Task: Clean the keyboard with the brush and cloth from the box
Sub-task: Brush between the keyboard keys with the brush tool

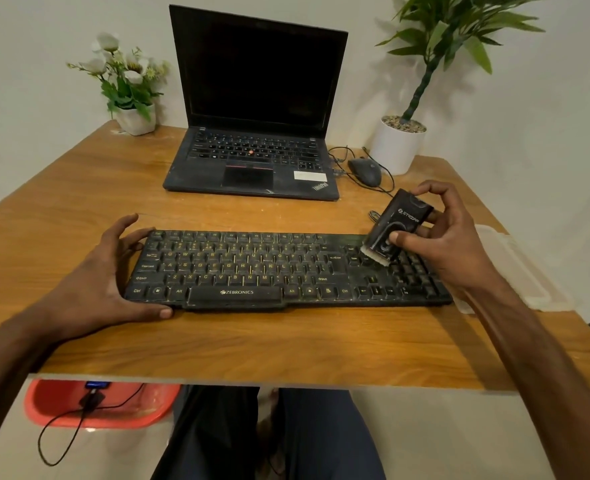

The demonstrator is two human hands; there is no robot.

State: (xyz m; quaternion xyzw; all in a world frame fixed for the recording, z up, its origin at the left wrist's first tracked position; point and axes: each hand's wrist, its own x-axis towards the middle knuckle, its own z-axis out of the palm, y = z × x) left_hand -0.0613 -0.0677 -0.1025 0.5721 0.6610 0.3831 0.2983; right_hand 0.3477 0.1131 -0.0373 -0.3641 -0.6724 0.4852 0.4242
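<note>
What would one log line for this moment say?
step: brushing | right hand: grips brush, bristles on keyboard right-side keys | left hand: holds keyboard's left end

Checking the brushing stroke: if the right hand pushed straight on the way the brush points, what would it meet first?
The keyboard: the brush in the right hand slants down-left, bristles seemingly touching the keys right of Enter.
</note>
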